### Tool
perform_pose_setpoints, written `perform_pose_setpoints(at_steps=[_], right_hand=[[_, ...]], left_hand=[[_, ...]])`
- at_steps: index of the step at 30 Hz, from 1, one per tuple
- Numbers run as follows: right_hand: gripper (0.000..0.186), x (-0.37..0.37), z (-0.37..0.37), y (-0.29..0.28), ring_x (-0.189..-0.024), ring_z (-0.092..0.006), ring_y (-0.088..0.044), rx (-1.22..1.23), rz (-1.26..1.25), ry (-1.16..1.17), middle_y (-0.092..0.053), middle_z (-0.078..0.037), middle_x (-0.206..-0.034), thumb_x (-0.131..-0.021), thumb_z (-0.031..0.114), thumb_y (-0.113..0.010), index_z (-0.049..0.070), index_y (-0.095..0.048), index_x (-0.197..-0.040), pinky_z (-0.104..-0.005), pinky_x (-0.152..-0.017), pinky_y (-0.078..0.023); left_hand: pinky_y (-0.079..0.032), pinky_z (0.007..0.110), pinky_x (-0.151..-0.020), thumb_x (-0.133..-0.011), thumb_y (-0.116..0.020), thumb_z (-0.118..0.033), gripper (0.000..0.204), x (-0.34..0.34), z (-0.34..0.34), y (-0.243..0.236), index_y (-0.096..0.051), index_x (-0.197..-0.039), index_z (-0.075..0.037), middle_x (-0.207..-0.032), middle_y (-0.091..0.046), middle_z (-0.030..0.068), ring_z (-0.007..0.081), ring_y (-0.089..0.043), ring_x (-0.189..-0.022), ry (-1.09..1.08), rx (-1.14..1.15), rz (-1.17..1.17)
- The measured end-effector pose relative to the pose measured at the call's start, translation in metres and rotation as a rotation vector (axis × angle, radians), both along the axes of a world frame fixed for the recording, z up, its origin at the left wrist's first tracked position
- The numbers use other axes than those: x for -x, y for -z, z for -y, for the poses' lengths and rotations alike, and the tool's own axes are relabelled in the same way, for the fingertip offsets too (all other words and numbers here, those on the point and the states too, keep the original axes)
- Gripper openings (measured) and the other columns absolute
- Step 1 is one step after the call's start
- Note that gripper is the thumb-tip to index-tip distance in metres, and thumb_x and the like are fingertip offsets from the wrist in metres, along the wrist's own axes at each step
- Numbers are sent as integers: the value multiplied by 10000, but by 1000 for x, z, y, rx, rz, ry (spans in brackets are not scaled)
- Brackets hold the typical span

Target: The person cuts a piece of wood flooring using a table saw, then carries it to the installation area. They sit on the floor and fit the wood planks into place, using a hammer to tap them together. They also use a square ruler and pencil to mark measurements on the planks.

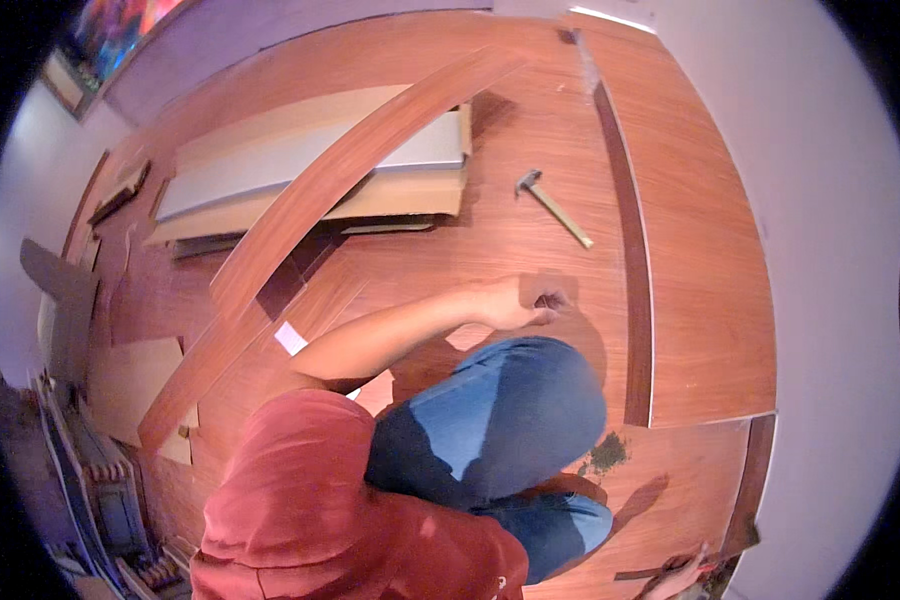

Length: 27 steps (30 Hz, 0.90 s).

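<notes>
Fingers of the left hand point(515, 303) curled inward, tips close together; cannot tell if they pinch anything. Hammer point(562, 217) just beyond, on the floor point(490, 240), handle slanting near-right. Gap of floor runs between hand and wood panel point(705, 250) at right. Long plank point(300, 205) bounds the far left. Right hand point(678, 580), near right, blurred: finger state unclear.

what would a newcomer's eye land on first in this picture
Probably the long wood-grain plank, slanting across the cardboard packaging at upper left. Next, the red shirt and blue jeans filling the lower middle. Then the hammer, lying on the reddish floor beyond the left hand.
</notes>
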State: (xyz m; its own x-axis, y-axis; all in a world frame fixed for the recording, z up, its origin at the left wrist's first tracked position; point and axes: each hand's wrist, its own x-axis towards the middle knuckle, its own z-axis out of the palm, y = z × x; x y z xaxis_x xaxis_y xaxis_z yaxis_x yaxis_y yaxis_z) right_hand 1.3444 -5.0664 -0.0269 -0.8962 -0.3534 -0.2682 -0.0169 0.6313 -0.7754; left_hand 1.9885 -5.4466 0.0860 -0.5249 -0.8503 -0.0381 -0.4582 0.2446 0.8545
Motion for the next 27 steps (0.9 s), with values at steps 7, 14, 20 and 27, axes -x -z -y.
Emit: perform_pose_setpoints(at_steps=[7, 14, 20, 27], right_hand=[[284, -156, 177, -83, -879, -217, -626, 15, -214, -811, -645, -68, -1013, -1055, 110, -471, -14, -606, -1273, -364, -785, -529], [354, -205, 239, -53, -866, -452, -677, -401, -673, -1196, -684, -253, -942, -931, 85, -577, 33, -590, -1281, -528, -758, -534], [259, -207, 275, -68, -894, -484, -662, -512, -629, -1212, -666, -288, -928, -945, 134, -581, 73, -629, -1192, -577, -757, -521], [190, -216, 282, -68, -877, -476, -656, -650, -467, -1147, -681, -251, -958, -924, 129, -586, 56, -638, -1092, -568, -750, -518]], left_hand=[[-554, 405, -912, -917, -742, -226, 302, -177, 112, 66, -737, -1173, -66, -1096, -758, 138, 272, -706, -1016, -528, -4, 277], [-552, 442, -941, -921, -695, -439, 526, -400, 194, 104, -710, -1212, -2, -1195, -725, 230, 369, -703, -1100, -1010, -92, 768], [-454, 464, -1118, -703, -880, -592, 1037, -435, 248, 128, -514, -1449, 28, -1418, -602, 248, 395, -586, -1304, -980, -28, 762], [-450, 438, -1127, -568, -996, -465, 1115, -465, 306, 105, -512, -1436, 40, -1424, -589, 266, 378, -571, -1330, -944, -104, 615]])
